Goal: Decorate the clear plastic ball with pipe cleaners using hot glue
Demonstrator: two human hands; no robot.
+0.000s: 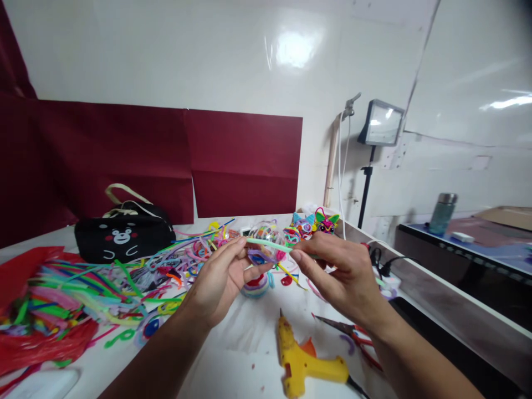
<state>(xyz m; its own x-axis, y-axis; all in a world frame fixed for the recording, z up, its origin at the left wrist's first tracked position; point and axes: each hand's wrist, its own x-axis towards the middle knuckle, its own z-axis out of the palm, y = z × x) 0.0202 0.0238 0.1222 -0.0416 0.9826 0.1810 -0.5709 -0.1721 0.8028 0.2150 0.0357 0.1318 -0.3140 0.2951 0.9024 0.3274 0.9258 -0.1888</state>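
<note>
Both my hands are raised above the white table (241, 343), pinching one light green pipe cleaner (268, 244) between them. My left hand (222, 277) grips its left end with thumb and fingertips. My right hand (336, 274) pinches its right end. Just behind the stretched pipe cleaner stands a small multicoloured pipe-cleaner figure (266, 252) on a round striped base (255, 285).
A heap of loose coloured pipe cleaners (95, 288) covers the left side, partly on red plastic (25, 332). A black bear-face bag (122, 235) sits behind it. A yellow glue gun (305, 363) and scissors (349, 332) lie near me. Finished colourful figures (316, 221) stand at the back.
</note>
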